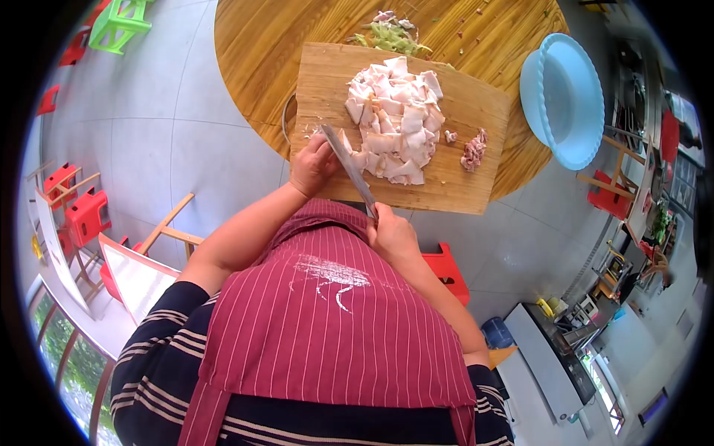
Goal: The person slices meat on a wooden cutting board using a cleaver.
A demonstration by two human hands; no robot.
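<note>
My right hand [393,236] is wrapped round the handle of a long knife [348,165], whose blade slants up and left over the near left part of the wooden cutting board [468,111]. Beside the blade's tip, my left hand [314,162] has its fingers bent together at the board's left edge; whether they hold anything is hidden. A big heap of pale, flat meat pieces [394,119] covers the board's middle, just right of the blade. Small reddish meat scraps [474,150] lie in a little pile farther right.
The board rests on a round wooden table [256,67]. Green and pale scraps [390,37] lie behind it. A light blue basin [573,100] stands at the table's right edge. A red stool [446,273] is close on my right, below the table.
</note>
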